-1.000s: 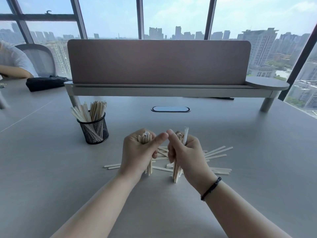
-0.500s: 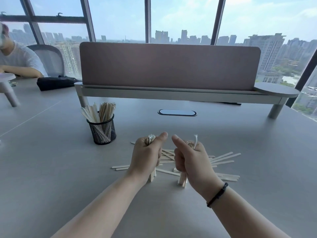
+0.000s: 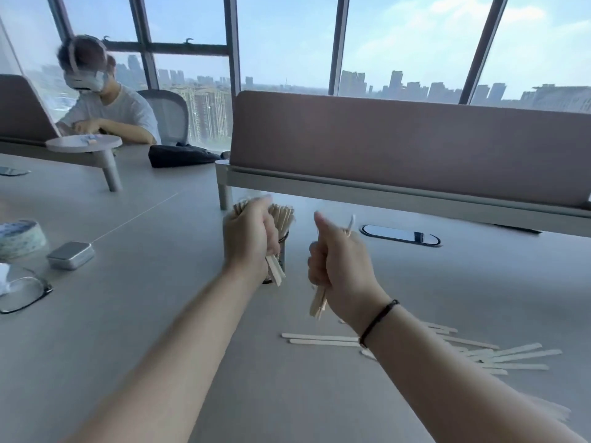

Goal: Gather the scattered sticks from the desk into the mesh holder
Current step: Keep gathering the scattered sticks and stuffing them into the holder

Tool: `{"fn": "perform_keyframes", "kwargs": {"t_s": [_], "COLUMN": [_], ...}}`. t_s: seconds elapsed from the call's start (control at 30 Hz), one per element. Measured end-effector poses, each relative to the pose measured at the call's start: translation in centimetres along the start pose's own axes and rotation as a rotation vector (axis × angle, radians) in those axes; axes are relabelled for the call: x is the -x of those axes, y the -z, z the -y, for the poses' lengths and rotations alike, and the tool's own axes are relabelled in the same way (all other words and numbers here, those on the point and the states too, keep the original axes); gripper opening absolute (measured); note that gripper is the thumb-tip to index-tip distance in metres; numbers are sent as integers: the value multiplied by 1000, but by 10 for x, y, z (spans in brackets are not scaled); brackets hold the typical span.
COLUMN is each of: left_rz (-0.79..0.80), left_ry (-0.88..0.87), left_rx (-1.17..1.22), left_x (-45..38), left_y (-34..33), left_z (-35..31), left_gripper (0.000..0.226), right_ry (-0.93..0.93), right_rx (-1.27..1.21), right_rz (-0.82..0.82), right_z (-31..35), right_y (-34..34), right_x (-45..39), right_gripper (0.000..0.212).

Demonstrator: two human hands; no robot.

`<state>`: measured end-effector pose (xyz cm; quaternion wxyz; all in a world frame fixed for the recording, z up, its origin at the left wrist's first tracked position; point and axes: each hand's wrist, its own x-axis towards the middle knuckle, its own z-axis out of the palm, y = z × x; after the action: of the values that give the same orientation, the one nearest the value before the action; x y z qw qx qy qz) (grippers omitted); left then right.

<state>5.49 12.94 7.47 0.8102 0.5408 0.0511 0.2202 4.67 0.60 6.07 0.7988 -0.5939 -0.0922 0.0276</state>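
Note:
My left hand [image 3: 248, 239] grips an upright bundle of wooden sticks [image 3: 275, 270] and hovers right in front of the black mesh holder [image 3: 282, 251], hiding most of it. Several sticks stand in the holder, their tops showing at its rim. To the right of the holder, my right hand [image 3: 339, 266] grips a second bundle of sticks [image 3: 318, 303], lifted off the desk. Several loose sticks [image 3: 323, 339] lie scattered flat on the grey desk below and to the right of my right wrist.
A raised shelf with a brown divider panel [image 3: 399, 148] runs behind the holder. A cable port [image 3: 399, 235] sits to the right. At the left lie a metal tin [image 3: 71, 255], a tape roll [image 3: 19, 238] and glasses [image 3: 22, 292]. A seated person [image 3: 105, 107] is at the far left.
Both hands have lifted their stick bundles off the desk and moved left toward the holder. The view has swung left, leaving the scattered sticks at lower right.

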Motion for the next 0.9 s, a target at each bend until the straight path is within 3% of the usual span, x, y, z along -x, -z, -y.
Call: {"fn": "perform_keyframes", "kwargs": {"t_s": [0.23, 0.47, 0.67, 0.8, 0.9], "left_rz": [-151, -141, -123, -137, -152], "left_ry": [-78, -35, 11, 30, 2], "left_rx": [147, 203, 217, 218, 188], "left_x": [-57, -80, -85, -85, -86], "left_y": [23, 27, 25, 24, 23], "left_z": [-33, -27, -17, -13, -12], "left_gripper": [52, 53, 56, 49, 44], "right_ry": [115, 121, 269, 482, 522], "right_rx": [-84, 248, 399, 845, 1267], "right_rz": [-38, -96, -43, -51, 109], "right_z": [47, -1, -7, 2, -10], "right_y": [-69, -79, -71, -64, -58], "right_x": [-85, -132, -134, -137, -133], "right_gripper": [65, 59, 22, 31, 40]}}
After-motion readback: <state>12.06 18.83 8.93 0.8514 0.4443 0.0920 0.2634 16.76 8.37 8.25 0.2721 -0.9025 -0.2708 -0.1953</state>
